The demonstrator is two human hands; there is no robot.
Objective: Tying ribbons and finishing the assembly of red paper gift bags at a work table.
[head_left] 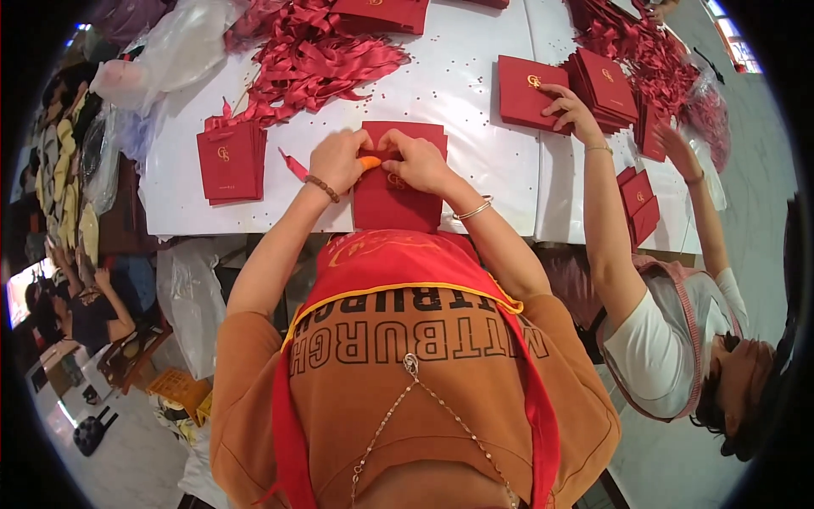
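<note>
A red paper bag with a gold emblem lies flat at the table's near edge, right in front of me. On its upper part my left hand and my right hand come close together, fingers bent and pinching. A small orange piece shows between the hands; its kind is unclear. From the left hand's outer side a narrow red strip, like a ribbon end, sticks out. The fingertips partly hide what they pinch at the bag.
A stack of red bags stands left, below a heap of red ribbons. Small dark red dots are scattered over the white table. At right, a co-worker's hand touches another red bag beside more stacks.
</note>
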